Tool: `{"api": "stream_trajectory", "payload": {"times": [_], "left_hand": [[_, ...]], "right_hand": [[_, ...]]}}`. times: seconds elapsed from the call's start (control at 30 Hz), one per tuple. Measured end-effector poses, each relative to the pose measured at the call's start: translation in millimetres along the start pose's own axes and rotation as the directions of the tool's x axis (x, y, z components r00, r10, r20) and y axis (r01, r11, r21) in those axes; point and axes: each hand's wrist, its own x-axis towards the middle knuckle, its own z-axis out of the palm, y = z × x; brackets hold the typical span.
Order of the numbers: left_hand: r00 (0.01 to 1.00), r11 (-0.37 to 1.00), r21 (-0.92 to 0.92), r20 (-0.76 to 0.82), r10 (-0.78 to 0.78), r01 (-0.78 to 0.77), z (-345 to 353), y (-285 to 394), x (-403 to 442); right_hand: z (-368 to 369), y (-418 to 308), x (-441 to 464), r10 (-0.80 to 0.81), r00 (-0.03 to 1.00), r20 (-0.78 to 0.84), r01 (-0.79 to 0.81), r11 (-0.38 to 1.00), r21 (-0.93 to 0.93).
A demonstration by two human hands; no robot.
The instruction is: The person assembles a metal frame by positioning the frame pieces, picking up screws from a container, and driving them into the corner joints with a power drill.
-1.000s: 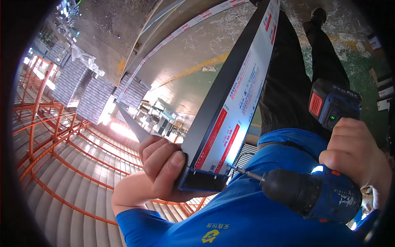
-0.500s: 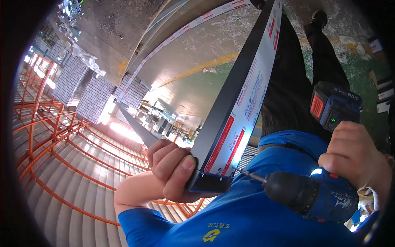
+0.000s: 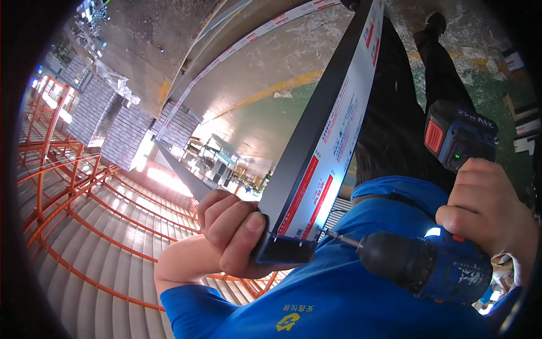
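A long dark rectangular profile (image 3: 307, 133), with white and red printed protective film on one face, runs from the top of the view down to my left hand (image 3: 234, 231). That hand is closed around its near end, thumb on the edge beside a dark end piece (image 3: 285, 250). My right hand (image 3: 480, 209) is wrapped round the handle of a blue and black cordless drill (image 3: 446, 268), its battery lit green. The bit (image 3: 343, 239) points at the filmed face close to the end; whether its tip touches cannot be made out. The drill's lamp shines on the film.
Another film-covered strip (image 3: 243, 42) curves across the left. Beyond it lies a brown surface (image 3: 147, 45), with stacked wrapped bundles (image 3: 121, 133) further off. Orange steel framing (image 3: 42, 186) and corrugated sheeting fill the lower left. White-labelled pieces (image 3: 526, 129) lie on the floor at right.
The profile, both hands and the drill have shifted very slightly left in view together. Both grips look the same, and the bit stays beside the profile's end.
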Motion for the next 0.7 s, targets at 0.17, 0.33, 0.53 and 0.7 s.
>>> {"api": "stream_trajectory", "payload": {"times": [0.17,0.33,0.53,0.7], "left_hand": [[1.000,1.000,-0.006,-0.001,0.023,-0.023,0.2,-2.7,-0.5],[0.999,0.999,0.025,0.028,-0.025,0.024,-3.6,0.4,1.6],[0.998,0.998,0.041,0.044,-0.044,0.042,-3.3,3.0,-2.8],[0.986,0.999,0.022,0.165,-0.030,0.027,-18.6,-7.8,-11.6]], "right_hand": [[6.6,-0.9,-0.9,0.002,0.999,-0.043,-0.002,1.000,-0.007],[11.1,-3.0,-3.3,0.020,0.998,-0.060,-0.018,0.999,0.029],[17.0,-3.5,-7.8,0.024,0.994,-0.105,-0.021,0.999,0.030],[20.6,-4.9,-7.4,0.028,0.993,-0.112,-0.023,0.999,0.049]]}}
